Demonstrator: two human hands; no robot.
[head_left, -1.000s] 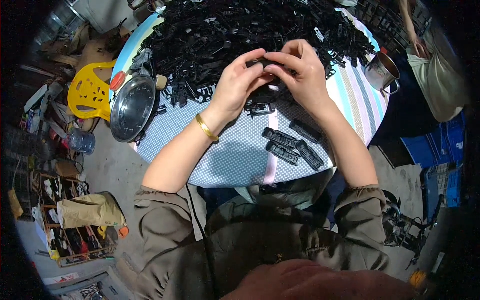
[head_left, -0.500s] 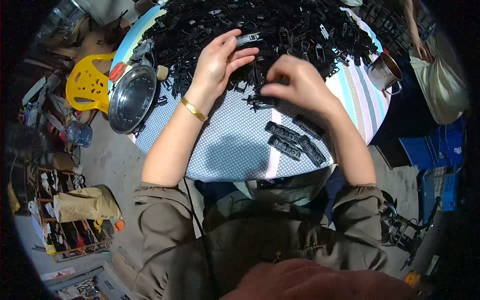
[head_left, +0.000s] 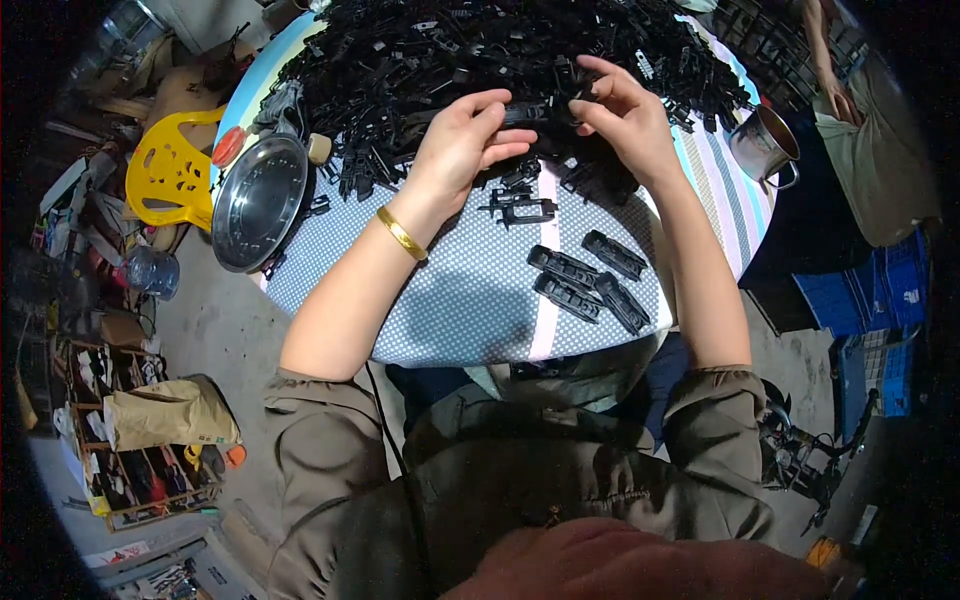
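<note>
My left hand [head_left: 458, 148] is closed on a long black plastic part [head_left: 522, 113], gripped between thumb and fingers at the front of the heap. To its right, my right hand [head_left: 632, 122] pinches a small black plastic piece [head_left: 588, 92], whose outline blends into the dark heap behind. Both hands are just above a large heap of black plastic parts [head_left: 400, 60]. Below them, a black frame-shaped part [head_left: 522, 208] lies on the patterned tablecloth [head_left: 450, 300]. Several long black assembled parts [head_left: 568, 298] lie together near the table's front edge.
At the table's left are a round metal bowl [head_left: 262, 205] and a red lid [head_left: 228, 147], with a yellow plastic chair [head_left: 170, 165] beyond. A metal mug [head_left: 762, 145] stands at the right edge. Another person's hand [head_left: 845, 103] shows at upper right, near blue crates [head_left: 880, 300].
My right hand has moved up and right from the heap's front edge, uncovering the frame-shaped part. My left hand, still holding its part, has shifted slightly right and nearer to me.
</note>
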